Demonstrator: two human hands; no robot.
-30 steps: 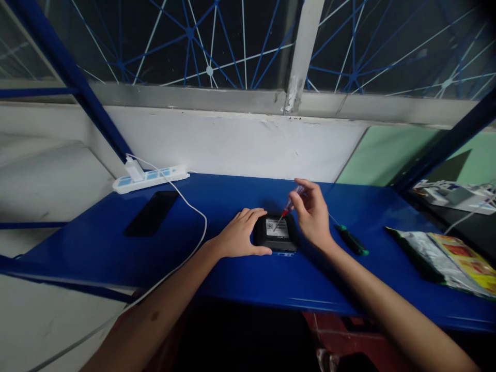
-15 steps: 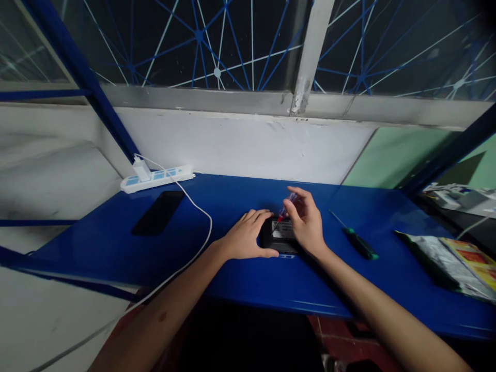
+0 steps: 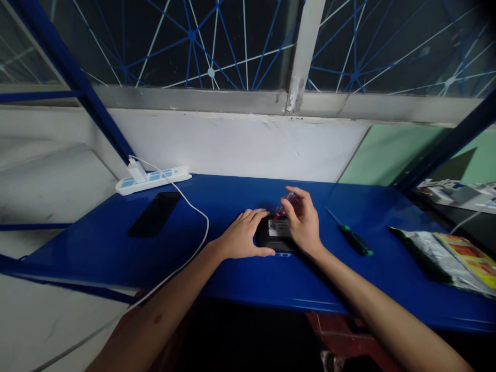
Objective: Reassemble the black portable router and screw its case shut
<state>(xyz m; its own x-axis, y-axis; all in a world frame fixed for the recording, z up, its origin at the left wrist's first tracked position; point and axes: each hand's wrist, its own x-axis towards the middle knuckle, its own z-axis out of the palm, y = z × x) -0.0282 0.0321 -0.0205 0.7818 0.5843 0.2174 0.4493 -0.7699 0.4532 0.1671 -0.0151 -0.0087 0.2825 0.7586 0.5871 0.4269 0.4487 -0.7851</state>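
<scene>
A small black device [image 3: 264, 241] with a white printed label lies on the blue table. My left hand [image 3: 245, 235] grips its left end, thumb along the near side and fingers at the far side. In my right hand [image 3: 304, 219] is a screwdriver [image 3: 279, 210] with a clear purplish handle and a red collar. It slants down to the left, its tip at the device's top face near the label's left edge. Whether the tip sits in a screw is too small to tell. My right hand hides the device's right end.
A green-handled screwdriver [image 3: 355, 240] lies to the right, with a shiny snack-like packet [image 3: 449, 258] beyond it. On the left are a black phone-like slab [image 3: 154, 214], a white power strip [image 3: 155, 180] and a white cable [image 3: 206, 227] running across the blue table [image 3: 251, 281].
The whole view has shifted slightly, so everything appears a little further left. Both hands keep their holds on the device and the screwdriver.
</scene>
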